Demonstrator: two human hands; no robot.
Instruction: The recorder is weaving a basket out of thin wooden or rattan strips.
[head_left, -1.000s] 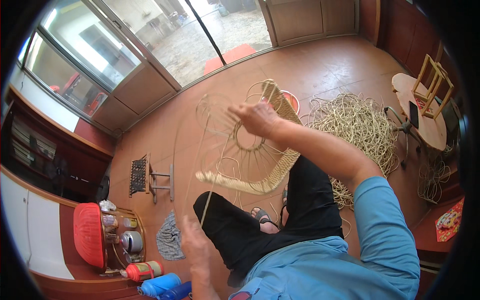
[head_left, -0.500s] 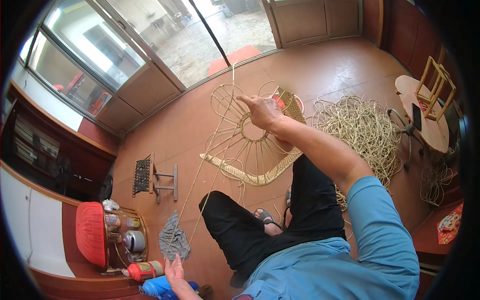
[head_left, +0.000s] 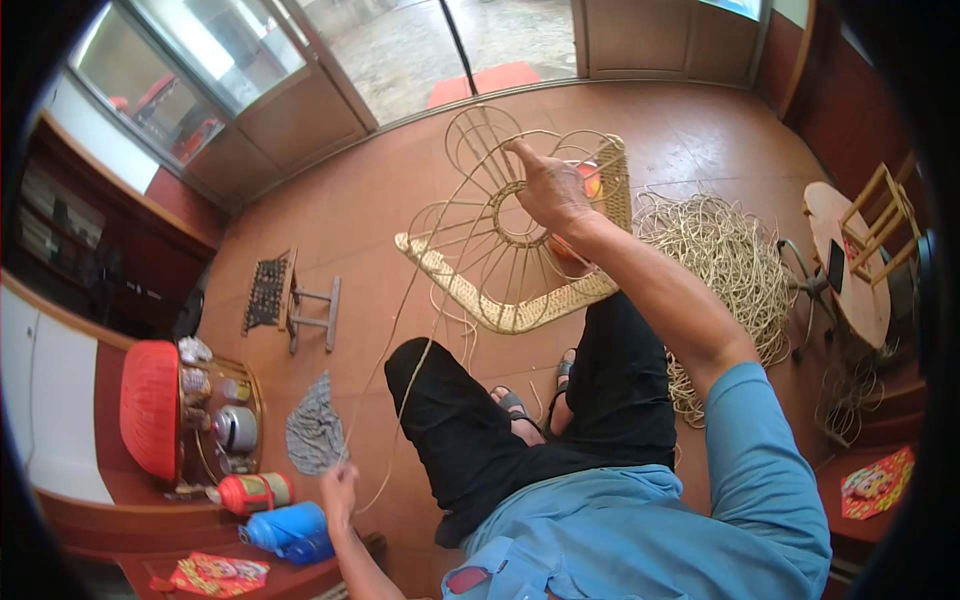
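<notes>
In front of my knees stands a straw-coloured wicker frame, with a woven band (head_left: pixel 470 297) along its near edge and a ring (head_left: pixel 497 222) from which spokes and loops fan out. My right hand (head_left: pixel 555 188) is over the far part of the frame, fingers bent together around a thin cord where it meets the loops. From there the cord (head_left: pixel 388 335) runs down to my left hand (head_left: pixel 340 488) at the lower left, whose fingers are closed on it. A slack loop of cord hangs between my left hand and my knee. The fingertips of my right hand are partly hidden.
A heap of loose cord (head_left: pixel 725 275) lies right of the frame. A low stool (head_left: pixel 275 295) and a grey cloth (head_left: pixel 315 430) are at left, near red and blue thermos flasks (head_left: pixel 290 530) and a tray with a kettle (head_left: pixel 236 428). At right a small table (head_left: pixel 845 270) carries a phone.
My left hand has gone from spread fingers to closed on the cord. The two taut strands now bow slackly. The view has shifted a little.
</notes>
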